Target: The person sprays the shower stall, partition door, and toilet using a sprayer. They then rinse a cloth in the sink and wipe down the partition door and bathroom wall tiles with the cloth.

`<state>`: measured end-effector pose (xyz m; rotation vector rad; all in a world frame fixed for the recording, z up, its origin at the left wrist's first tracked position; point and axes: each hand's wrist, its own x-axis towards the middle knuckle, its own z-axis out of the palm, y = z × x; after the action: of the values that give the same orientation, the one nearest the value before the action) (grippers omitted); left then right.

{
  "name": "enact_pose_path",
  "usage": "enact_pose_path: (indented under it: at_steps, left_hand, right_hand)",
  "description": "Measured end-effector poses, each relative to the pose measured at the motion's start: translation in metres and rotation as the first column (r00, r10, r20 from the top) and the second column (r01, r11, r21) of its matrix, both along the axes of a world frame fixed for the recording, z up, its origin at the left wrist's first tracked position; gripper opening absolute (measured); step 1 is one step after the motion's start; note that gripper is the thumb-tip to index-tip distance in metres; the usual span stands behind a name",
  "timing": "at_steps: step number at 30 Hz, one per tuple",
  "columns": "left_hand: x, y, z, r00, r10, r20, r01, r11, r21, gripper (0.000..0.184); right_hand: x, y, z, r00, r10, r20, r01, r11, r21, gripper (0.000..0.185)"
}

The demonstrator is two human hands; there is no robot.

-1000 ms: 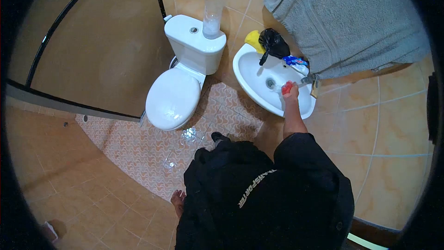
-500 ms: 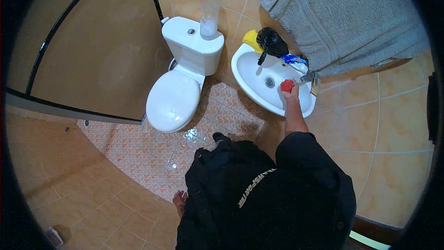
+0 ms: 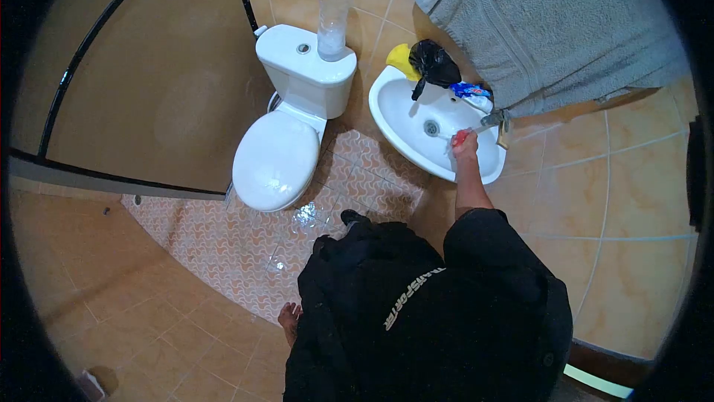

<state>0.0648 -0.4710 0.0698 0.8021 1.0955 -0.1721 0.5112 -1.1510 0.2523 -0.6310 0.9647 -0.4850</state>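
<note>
Over the right side of the white sink [image 3: 394, 113], my right hand [image 3: 465, 143] is closed on a small red object [image 3: 460, 136], perhaps a sponge or cloth. It is just below the metal faucet [image 3: 492, 119], and water seems to run at the hand. My left hand [image 3: 289, 314] hangs low beside the black clothing, its fingers apart and nothing seen in it. On the sink's back rim lie a black plastic bag [image 3: 435, 63], a yellow item [image 3: 401, 60] and a blue packet [image 3: 469, 90].
A white toilet [image 3: 275, 160] with its lid down stands left of the sink, a clear bottle [image 3: 332, 21] on its tank. A grey towel [image 3: 550, 30] hangs over the sink's right back. A glass shower panel [image 3: 149, 82] is at the left.
The red object shows less in my right hand than half a second ago, and the hand's grip on it has shifted slightly. The whole view has moved a little.
</note>
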Motion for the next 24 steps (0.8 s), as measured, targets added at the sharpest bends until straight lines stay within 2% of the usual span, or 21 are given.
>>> enact_pose_path:
  at_steps: [1,2,4,6,7,8,9,10,11,12,13,14,15,16,18,20,21,24]
  left_hand:
    - [0.0,0.002,-0.004,1.0,-0.001,0.004,0.001,1.0,0.001,0.036]
    - [0.0,0.005,-0.007,0.999,0.005,0.047,-0.001,0.997,-0.079,0.036]
    - [-0.001,0.011,-0.013,0.991,0.025,0.13,0.006,0.972,-0.236,0.037]
    - [-0.003,0.017,-0.018,0.977,0.059,0.205,0.025,0.923,-0.384,0.039]
    - [0.001,0.01,-0.007,0.977,0.059,0.206,0.025,0.924,-0.382,0.039]
    - [0.007,-0.003,0.008,0.979,-0.162,0.127,0.166,0.986,-0.019,0.038]
    - [0.012,-0.009,0.021,0.942,-0.335,-0.029,0.326,0.886,0.329,0.037]
    - [0.011,-0.006,0.019,0.942,-0.336,-0.031,0.326,0.885,0.333,0.037]
    - [0.005,0.0,0.005,0.974,-0.216,0.064,0.206,0.968,0.144,0.035]
    - [0.0,0.005,-0.002,0.988,-0.076,0.133,0.085,0.994,-0.063,0.034]
    - [0.002,0.005,0.002,0.988,-0.076,0.132,0.084,0.995,-0.061,0.034]
    - [0.006,0.004,0.007,0.99,-0.141,-0.029,0.141,0.99,0.014,0.034]
    - [0.01,0.002,0.012,0.963,-0.189,-0.193,0.208,0.975,0.078,0.033]
    - [0.009,0.0,0.011,0.963,-0.188,-0.192,0.206,0.975,0.078,0.033]
    - [-0.008,-0.001,-0.007,0.987,-0.093,-0.131,0.108,0.987,0.116,0.035]
    - [-0.025,0.001,-0.028,0.998,-0.001,-0.064,0.01,0.989,0.148,0.036]
    - [-0.025,0.0,-0.029,0.999,0.043,-0.029,-0.038,0.986,0.161,0.037]
    - [-0.025,0.005,-0.033,1.0,0.009,0.001,-0.009,0.985,0.173,0.039]
  right_hand:
    - [0.002,0.011,0.01,0.996,-0.027,-0.08,0.025,0.999,-0.024,0.011]
    - [0.004,0.011,0.004,0.997,-0.028,-0.076,0.026,0.999,-0.024,0.011]
    - [0.01,0.021,0.005,0.989,0.142,-0.045,-0.143,0.99,-0.02,0.014]
    - [0.019,0.029,0.013,0.985,0.158,-0.076,-0.161,0.986,-0.036,0.014]
    - [0.025,0.029,0.015,0.967,0.254,-0.02,-0.254,0.965,-0.061,0.013]
    - [0.03,0.029,0.015,0.937,0.348,0.033,-0.343,0.935,-0.09,0.013]
    - [0.033,0.036,0.025,0.933,0.346,0.1,-0.333,0.935,-0.122,0.013]
    - [0.037,0.043,0.039,0.933,0.345,0.101,-0.333,0.936,-0.118,0.013]
    - [0.042,0.049,0.053,0.926,0.371,0.073,-0.358,0.922,-0.149,0.015]
    - [0.044,0.056,0.068,0.917,0.397,0.044,-0.383,0.906,-0.18,0.018]
    - [0.043,0.065,0.086,0.921,0.388,0.013,-0.374,0.895,-0.244,0.022]
    - [0.042,0.071,0.098,0.921,0.389,0.013,-0.375,0.895,-0.243,0.022]
    - [0.041,0.076,0.108,0.924,0.381,-0.011,-0.361,0.864,-0.35,0.021]
    - [0.041,0.079,0.114,0.928,0.371,-0.033,-0.345,0.822,-0.454,0.02]
    - [0.042,0.08,0.12,0.932,0.359,-0.051,-0.334,0.797,-0.503,0.024]
    - [0.038,0.088,0.141,0.938,0.334,-0.093,-0.309,0.682,-0.663,0.021]
    - [0.036,0.094,0.151,0.939,0.331,-0.092,-0.306,0.683,-0.663,0.021]
    - [0.031,0.105,0.173,0.955,0.275,-0.116,-0.269,0.626,-0.732,0.016]
